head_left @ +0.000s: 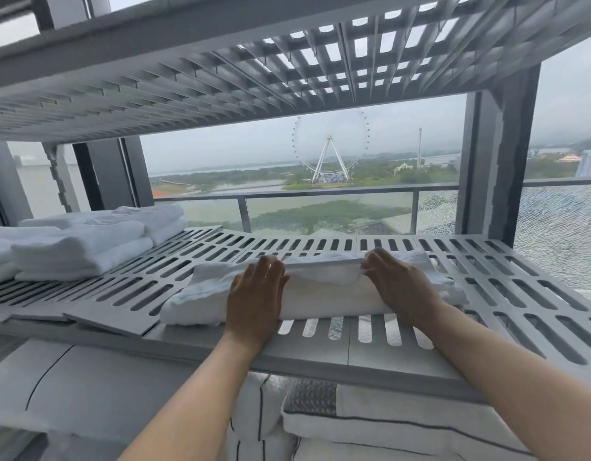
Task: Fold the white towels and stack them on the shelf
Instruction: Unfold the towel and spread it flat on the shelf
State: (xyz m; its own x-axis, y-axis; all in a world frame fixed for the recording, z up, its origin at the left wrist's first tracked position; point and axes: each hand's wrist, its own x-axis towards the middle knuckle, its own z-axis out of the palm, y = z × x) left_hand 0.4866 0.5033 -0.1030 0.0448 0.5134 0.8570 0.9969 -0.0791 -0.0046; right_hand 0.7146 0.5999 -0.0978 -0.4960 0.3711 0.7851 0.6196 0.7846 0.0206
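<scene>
Towel (320, 291), folded, lies at the shelf's (320, 356) near edge. The left hand (257, 291) presses flat on it with fingers straight; the right hand (400, 287) seems to pinch its far fold. Stacked towels (77, 251) sit far left.

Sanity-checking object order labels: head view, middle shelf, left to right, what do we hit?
Stacked folded towels → left hand → right hand → right shelf post. The towel under both hands spans them, so it's left unordered.
</scene>
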